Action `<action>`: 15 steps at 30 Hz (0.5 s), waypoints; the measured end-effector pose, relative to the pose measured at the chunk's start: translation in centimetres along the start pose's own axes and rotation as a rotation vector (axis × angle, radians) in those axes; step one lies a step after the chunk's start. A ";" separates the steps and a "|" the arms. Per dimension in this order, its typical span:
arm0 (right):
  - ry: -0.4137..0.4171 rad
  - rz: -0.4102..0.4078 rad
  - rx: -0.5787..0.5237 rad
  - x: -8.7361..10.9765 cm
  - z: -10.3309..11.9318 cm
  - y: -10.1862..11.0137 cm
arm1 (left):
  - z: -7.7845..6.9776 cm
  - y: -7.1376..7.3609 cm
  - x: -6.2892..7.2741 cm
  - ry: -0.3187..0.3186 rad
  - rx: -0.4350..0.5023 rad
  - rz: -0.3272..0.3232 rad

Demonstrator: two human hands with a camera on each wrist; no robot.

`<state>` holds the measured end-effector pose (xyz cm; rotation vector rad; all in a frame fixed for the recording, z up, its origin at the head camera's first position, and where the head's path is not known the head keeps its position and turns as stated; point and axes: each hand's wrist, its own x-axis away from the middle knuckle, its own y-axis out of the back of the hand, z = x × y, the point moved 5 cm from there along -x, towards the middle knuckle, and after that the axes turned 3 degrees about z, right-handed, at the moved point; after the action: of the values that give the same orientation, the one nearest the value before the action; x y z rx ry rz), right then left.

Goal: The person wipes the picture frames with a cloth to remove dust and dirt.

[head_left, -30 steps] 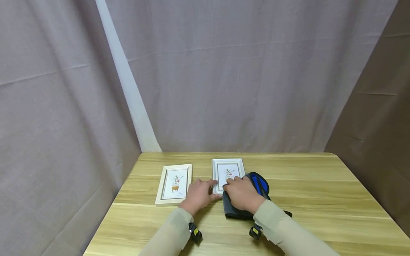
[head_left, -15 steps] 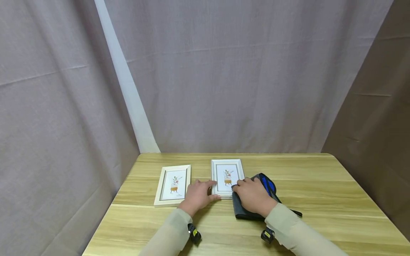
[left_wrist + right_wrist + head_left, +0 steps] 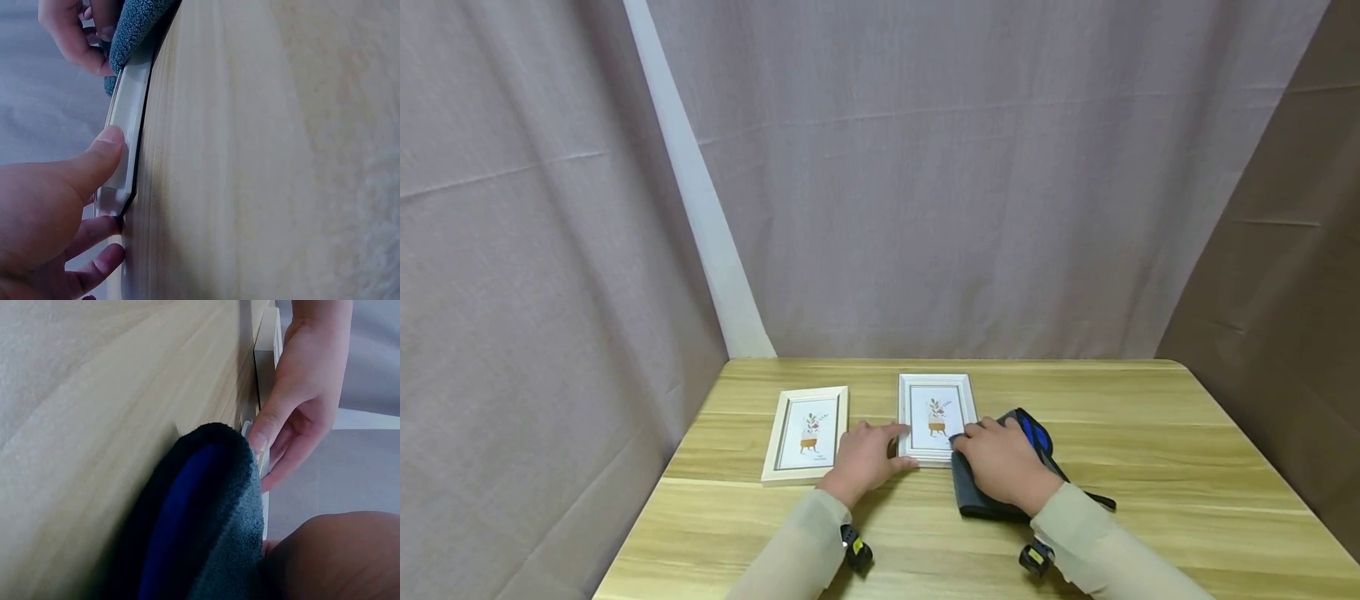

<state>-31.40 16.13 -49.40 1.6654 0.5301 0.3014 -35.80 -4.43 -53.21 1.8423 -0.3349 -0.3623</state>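
Observation:
A white picture frame (image 3: 936, 415) with a potted-plant print lies face up on the table. My left hand (image 3: 867, 458) holds its lower left corner, with the thumb (image 3: 103, 156) against the bottom edge and the fingers along the side. My right hand (image 3: 1006, 467) grips a folded grey fuzzy cloth (image 3: 972, 498) with black trim and blue lining (image 3: 172, 525). The cloth touches the frame's lower right corner in the head view; the left wrist view shows it against the frame's edge (image 3: 131, 100). The right fingertips are partly hidden by the cloth.
A cream picture frame (image 3: 807, 433) with a similar print lies face up left of my left hand. The wooden table (image 3: 1120, 433) extends to the right, and grey curtains (image 3: 880, 208) hang behind its far edge. A black strap (image 3: 1101, 502) trails from the cloth.
My right hand has slid rightward with the cloth, uncovering the lower part of the print in the white frame. My left hand stays at the frame's corner.

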 end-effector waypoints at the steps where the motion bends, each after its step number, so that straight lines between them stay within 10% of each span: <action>1: 0.001 -0.007 0.003 0.0 0.0 0.0 | -0.1 0.1 0.0 -0.002 0.000 0.000; 15: 0.011 -0.045 -0.008 -1.3 -1.0 -0.3 | 0.2 -0.3 -0.3 -0.005 0.015 0.005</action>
<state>-33.03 16.39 -49.43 1.6423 0.5728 0.2796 -36.17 -4.41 -53.52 1.8547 -0.3468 -0.3617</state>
